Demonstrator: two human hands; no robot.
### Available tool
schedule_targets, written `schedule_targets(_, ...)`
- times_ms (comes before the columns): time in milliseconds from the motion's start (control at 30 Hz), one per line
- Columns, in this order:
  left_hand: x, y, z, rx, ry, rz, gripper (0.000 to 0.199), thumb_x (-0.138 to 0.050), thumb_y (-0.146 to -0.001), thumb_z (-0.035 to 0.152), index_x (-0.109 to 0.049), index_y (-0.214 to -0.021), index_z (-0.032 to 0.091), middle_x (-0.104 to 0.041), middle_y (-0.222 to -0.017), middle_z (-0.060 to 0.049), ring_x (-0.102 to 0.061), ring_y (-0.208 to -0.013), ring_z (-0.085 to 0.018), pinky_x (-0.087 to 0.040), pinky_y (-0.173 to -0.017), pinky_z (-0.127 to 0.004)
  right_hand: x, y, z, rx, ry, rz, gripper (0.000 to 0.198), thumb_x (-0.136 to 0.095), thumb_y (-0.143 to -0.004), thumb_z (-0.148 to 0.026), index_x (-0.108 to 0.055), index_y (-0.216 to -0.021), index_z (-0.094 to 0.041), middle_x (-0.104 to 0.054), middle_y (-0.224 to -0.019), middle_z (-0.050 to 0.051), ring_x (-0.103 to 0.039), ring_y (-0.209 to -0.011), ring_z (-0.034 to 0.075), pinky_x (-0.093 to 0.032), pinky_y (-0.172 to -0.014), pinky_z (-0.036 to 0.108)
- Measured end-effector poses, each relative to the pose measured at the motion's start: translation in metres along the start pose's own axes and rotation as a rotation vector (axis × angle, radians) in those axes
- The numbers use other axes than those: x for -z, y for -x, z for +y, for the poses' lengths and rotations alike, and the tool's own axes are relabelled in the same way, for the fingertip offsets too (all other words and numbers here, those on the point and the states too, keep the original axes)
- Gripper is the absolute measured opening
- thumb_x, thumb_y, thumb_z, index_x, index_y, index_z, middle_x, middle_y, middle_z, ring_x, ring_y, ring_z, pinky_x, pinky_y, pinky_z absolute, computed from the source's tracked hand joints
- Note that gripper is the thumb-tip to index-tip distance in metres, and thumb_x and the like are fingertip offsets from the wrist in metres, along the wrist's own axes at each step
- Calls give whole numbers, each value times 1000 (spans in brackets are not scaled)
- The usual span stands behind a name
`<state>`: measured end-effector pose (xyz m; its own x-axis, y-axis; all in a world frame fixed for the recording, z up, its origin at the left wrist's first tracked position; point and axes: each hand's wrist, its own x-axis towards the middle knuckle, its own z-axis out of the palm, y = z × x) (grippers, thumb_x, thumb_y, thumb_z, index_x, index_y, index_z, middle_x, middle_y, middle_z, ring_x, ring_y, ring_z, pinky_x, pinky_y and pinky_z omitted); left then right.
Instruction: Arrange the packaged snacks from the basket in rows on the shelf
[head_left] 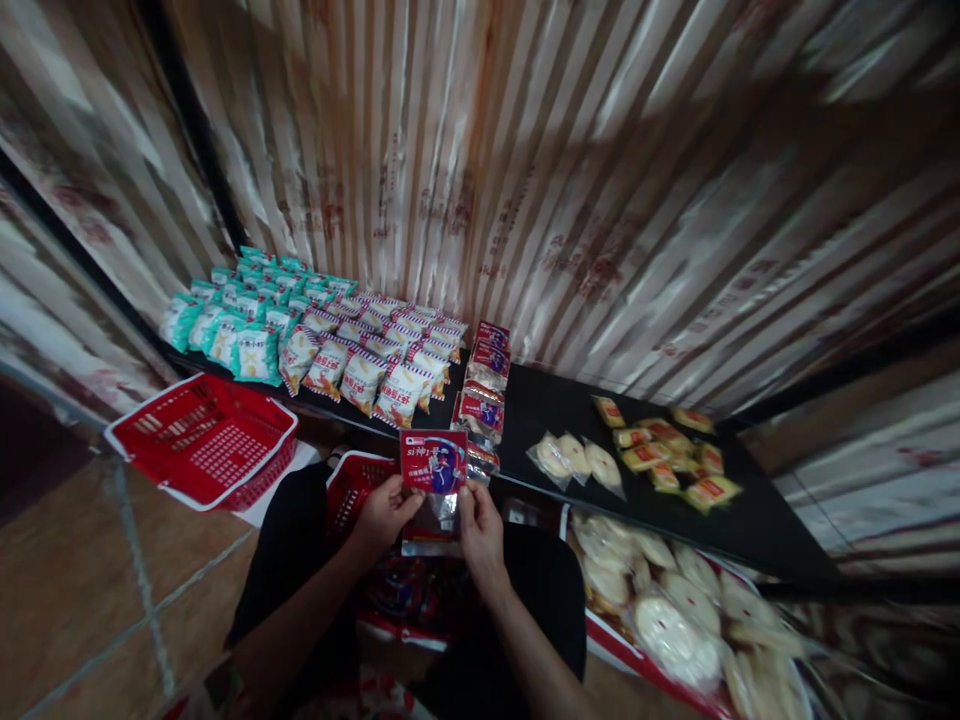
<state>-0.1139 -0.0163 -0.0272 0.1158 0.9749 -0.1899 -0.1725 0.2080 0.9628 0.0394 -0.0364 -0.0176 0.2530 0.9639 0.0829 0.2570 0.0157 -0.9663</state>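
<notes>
Between my two hands is a flat snack packet (433, 463) with a red printed top, a purple figure and a clear lower part. My left hand (386, 515) pinches its left edge, thumb in front. Fingers of my right hand (481, 535) close on its right edge. Just beyond it, a row of similar red packets (481, 412) runs back along the black shelf (525, 400). Below my hands, between my knees, a red basket (352, 490) contains more dark, shiny packets (420, 590), partly hidden by my arms.
White-and-orange snack bags (364, 380) and teal bags (255, 350) fill the shelf's left. Round white packaged cakes (574, 460) and yellow packets (667, 455) lie to the right. A red basket (259, 470) stands at left; another basket with wrapped round cakes (675, 620) is at lower right.
</notes>
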Motion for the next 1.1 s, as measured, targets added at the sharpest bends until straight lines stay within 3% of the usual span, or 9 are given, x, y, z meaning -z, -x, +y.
schedule_targets(100, -11, -3, 0, -23, 15, -12, 33, -69, -65, 42, -58, -84, 16, -70, -86, -6, -66, -83, -22, -51, -79, -34, 7, -3, -2, -24, -44, -1, 34, -48, -83, -51, -59, -83, -19, -57, -72, 0, -50, -66, 14, -42, -62, 24)
schedule_targets(233, -24, -12, 1, -53, -175, 16, 27, -63, -72, 43, -59, -81, 18, -69, -79, -3, -64, -79, -19, -51, -73, -30, 17, -7, 0, -102, -170, -21, 34, -54, -79, -53, -58, -83, -19, -57, -70, -1, -50, -62, 14, -42, -58, 23)
schedule_targets(500, -59, -42, 12, -66, -434, 29, 10, -57, -77, 28, -60, -80, 19, -66, -74, 1, -62, -73, -16, -48, -67, -25, 37, -30, 7, -175, -257, 85, 38, -60, -73, -56, -57, -81, -19, -48, -55, -6, -41, -48, 10, -34, -46, 21)
schedule_targets(800, -101, -96, 32, -38, -429, 13, 45, -55, -75, 8, -51, -119, 16, -67, -91, -4, -64, -80, -14, -49, -75, -24, 61, -99, 17, -162, -129, 251, 42, -57, -69, -60, -57, -79, -19, -60, -60, -2, -53, -53, 15, -41, -51, 26)
schedule_targets(900, -110, -118, 35, -77, -505, 61, 50, -54, -74, 4, -50, -122, 13, -65, -98, -7, -62, -84, -14, -48, -79, -25, 64, -128, 29, -112, -63, 267, 41, -55, -70, -59, -57, -78, -19, -61, -60, -1, -54, -54, 16, -41, -51, 26)
schedule_targets(1100, -120, -157, 46, -208, -755, 136, 45, -54, -74, 5, -58, -117, 18, -63, -94, -5, -60, -88, -15, -46, -84, -26, 65, -179, 47, -96, 169, 252, 42, -48, -76, -57, -62, -87, -19, -68, -70, 4, -61, -65, 20, -43, -57, 27)
